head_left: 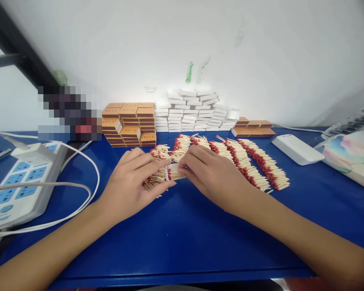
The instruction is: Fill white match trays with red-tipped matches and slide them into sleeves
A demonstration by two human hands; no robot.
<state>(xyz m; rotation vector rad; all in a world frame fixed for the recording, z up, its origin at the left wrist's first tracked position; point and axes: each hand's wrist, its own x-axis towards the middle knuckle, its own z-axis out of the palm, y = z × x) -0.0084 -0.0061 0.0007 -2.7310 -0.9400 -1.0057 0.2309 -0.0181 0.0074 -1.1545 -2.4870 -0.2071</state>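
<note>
Between the thumb and fingers of my left hand (132,180) sits a small white matchbox tray (167,173), its left end wall showing. Red-tipped matches (175,174) lie lengthwise in it, heads toward the left. The fingers of my right hand (210,173) are closed over the tray's right end and pinch at the matches; my fingertips hide that end. Close behind and under both hands, loose matches (182,146) are spread in piles, and slanting rows of matches (261,163) run off to the right.
Orange matchboxes (129,121) stand stacked at the back left, beside piled white trays (197,111) against the wall. More orange boxes (253,129) lie farther right. A white power bank (297,149) and a colourful packet (352,157) are at right; a power strip (27,178) with cables at left.
</note>
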